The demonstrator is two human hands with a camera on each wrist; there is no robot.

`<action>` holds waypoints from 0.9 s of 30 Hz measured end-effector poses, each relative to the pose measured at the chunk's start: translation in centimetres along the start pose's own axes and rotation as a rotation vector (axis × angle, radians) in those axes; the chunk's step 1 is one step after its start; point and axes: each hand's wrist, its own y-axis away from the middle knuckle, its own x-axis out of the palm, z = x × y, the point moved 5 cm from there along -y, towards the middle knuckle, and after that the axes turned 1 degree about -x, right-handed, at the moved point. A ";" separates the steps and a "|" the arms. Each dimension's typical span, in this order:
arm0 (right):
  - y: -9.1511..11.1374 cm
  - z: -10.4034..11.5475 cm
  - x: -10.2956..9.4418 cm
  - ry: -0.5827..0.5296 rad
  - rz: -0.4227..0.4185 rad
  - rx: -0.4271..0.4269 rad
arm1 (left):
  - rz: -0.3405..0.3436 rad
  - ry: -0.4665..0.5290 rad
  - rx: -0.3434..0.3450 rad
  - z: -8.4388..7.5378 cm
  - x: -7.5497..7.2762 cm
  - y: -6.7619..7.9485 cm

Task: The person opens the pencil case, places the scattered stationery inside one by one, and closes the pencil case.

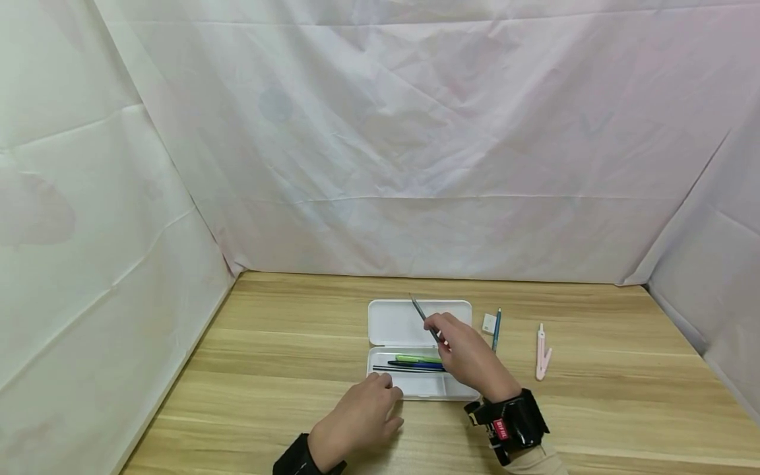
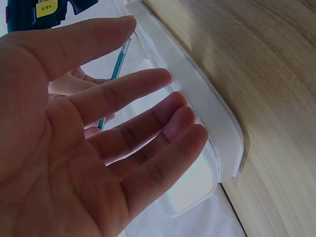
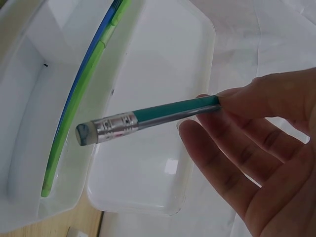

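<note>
A white pencil case (image 1: 415,386) lies unfolded on the table, its lid (image 1: 386,323) leaning away at the back. Over it, my right hand (image 1: 472,359) pinches a green pencil (image 3: 173,109) between thumb and fingers; its white eraser end, in a silver band, shows in the right wrist view. At the case's front left edge is my left hand (image 1: 362,412), fingers loosely extended, with the fingertips (image 2: 195,133) at the case wall. Nothing is held in that palm. Inside the case lie a light green pen (image 3: 74,113), a blue pen (image 1: 400,363) and thin dark sticks.
To the right of the case, a white eraser (image 1: 489,323) sits beside a blue pencil (image 1: 497,328). Farther right lies a pale pink drawing compass (image 1: 541,359). White cloth (image 1: 415,132) hangs behind the wooden table (image 1: 285,343) and along both sides.
</note>
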 end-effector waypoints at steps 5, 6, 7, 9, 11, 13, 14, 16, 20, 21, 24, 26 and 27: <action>0.0 0.1 0.1 0.006 0.004 -0.004 | 0.009 -0.001 -0.005 0.0 0.1 0.0; 0.0 0.1 0.1 0.006 0.006 -0.003 | 0.008 -0.004 -0.004 0.0 0.1 0.0; 0.0 0.1 0.2 0.006 0.008 -0.001 | 0.006 -0.005 -0.003 0.0 0.1 0.0; 0.0 0.1 0.2 0.006 0.011 -0.002 | 0.002 -0.005 -0.002 0.0 0.1 0.0; 0.0 0.1 0.3 0.009 0.012 -0.007 | 0.001 -0.005 -0.001 0.0 0.1 0.0; 0.0 0.2 0.3 0.013 0.008 -0.017 | 0.000 -0.005 -0.001 0.0 0.1 0.0; 0.0 0.2 0.3 0.014 0.007 -0.022 | 0.001 -0.004 -0.001 0.0 0.1 0.0; 0.0 0.2 0.4 0.013 0.002 -0.028 | 0.003 -0.003 -0.002 0.0 0.1 -0.1; 0.0 0.2 0.4 0.011 -0.005 -0.040 | 0.007 0.003 -0.005 0.1 0.1 -0.1; 0.1 0.2 0.4 0.011 -0.006 -0.044 | 0.007 0.005 -0.005 0.0 0.1 0.0; 0.1 0.3 0.5 0.015 -0.008 -0.054 | 0.006 0.006 -0.004 0.1 0.1 -0.1; 0.1 0.3 0.5 0.014 -0.007 -0.058 | 0.003 0.003 -0.002 0.1 0.0 -0.1; 0.1 0.3 0.5 0.013 -0.006 -0.060 | 0.000 0.001 -0.002 0.0 0.0 -0.1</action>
